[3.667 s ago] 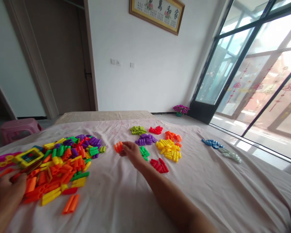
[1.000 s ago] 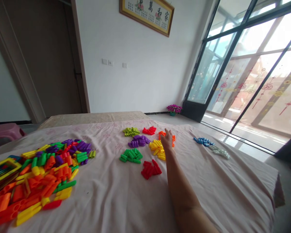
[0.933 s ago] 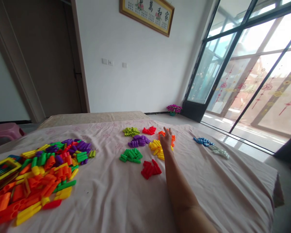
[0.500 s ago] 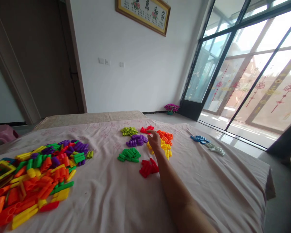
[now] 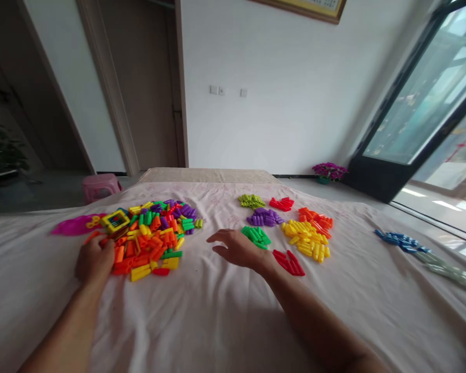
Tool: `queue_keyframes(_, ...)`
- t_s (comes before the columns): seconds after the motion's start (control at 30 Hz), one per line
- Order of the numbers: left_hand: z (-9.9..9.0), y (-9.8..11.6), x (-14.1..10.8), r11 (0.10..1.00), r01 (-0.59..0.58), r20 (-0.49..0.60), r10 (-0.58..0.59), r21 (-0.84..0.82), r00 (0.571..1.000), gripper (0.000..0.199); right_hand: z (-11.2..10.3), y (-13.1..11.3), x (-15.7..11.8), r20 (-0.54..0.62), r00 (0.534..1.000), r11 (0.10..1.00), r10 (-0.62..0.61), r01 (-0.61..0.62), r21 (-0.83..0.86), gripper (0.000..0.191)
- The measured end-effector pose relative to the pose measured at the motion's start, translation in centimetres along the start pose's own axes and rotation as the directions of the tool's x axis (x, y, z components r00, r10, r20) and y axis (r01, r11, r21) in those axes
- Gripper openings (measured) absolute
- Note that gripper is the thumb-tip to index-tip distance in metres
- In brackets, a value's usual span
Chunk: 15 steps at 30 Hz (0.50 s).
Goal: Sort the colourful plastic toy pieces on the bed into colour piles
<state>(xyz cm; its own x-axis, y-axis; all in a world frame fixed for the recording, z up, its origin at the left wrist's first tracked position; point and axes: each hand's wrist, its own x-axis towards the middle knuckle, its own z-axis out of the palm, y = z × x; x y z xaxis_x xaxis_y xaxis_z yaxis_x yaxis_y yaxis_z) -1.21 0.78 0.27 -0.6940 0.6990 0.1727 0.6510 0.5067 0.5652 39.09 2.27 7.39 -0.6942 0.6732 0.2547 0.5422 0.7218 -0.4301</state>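
My left hand (image 5: pixel 95 259) is at the left edge of a mixed heap of coloured plastic pieces (image 5: pixel 151 243), its fingers curled closed on something I cannot make out. Over the cloth, between that heap and the green pieces (image 5: pixel 257 237), my right hand (image 5: pixel 233 246) has its fingers apart and holds nothing. Sorted piles lie to its right: purple (image 5: pixel 264 217), lime (image 5: pixel 251 201), yellow (image 5: pixel 306 238) and orange (image 5: pixel 316 219). One red pile (image 5: pixel 281 203) sits at the back, another (image 5: pixel 289 262) beside my right forearm.
Blue pieces (image 5: pixel 399 241) and pale clear pieces (image 5: pixel 448 270) lie far right on the pinkish cloth (image 5: pixel 202 321). A magenta item (image 5: pixel 73 226) is left of the heap. A pink stool (image 5: pixel 101 186) and potted flowers (image 5: pixel 329 171) stand beyond.
The view has turned left. My right hand has moved from above the yellow pile to the left and nearer, its fingers apart. My left hand has come into view at the heap.
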Motion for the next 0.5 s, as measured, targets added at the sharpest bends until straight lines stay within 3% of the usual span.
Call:
queue_keyframes(0.13,0.2,0.1,-0.1,1.0,0.001,-0.002,-0.001,-0.015,1.0,0.057,3.2,-3.3,1.5,0.111,0.992,0.998,-0.066,0.066,0.001,0.036)
queue_keyframes(0.27,0.1,0.1,-0.2,1.0,0.01,-0.013,-0.01,-0.02,1.0,0.056,6.8,-5.1,3.5,0.113,0.99,0.995,-0.079,0.086,-0.056,0.035)
queue_keyframes(0.4,-0.1,0.3,-0.2,1.0,0.005,0.003,-0.005,-0.022,1.0,0.058,9.6,-5.6,5.1,0.101,0.994,0.981,-0.027,0.046,-0.191,0.032)
queue_keyframes(0.5,0.1,0.1,0.2,1.0,0.017,0.0,-0.017,0.02,1.0,0.06,10.8,-5.0,5.5,0.074,0.995,0.962,-0.07,0.087,-0.257,0.028)
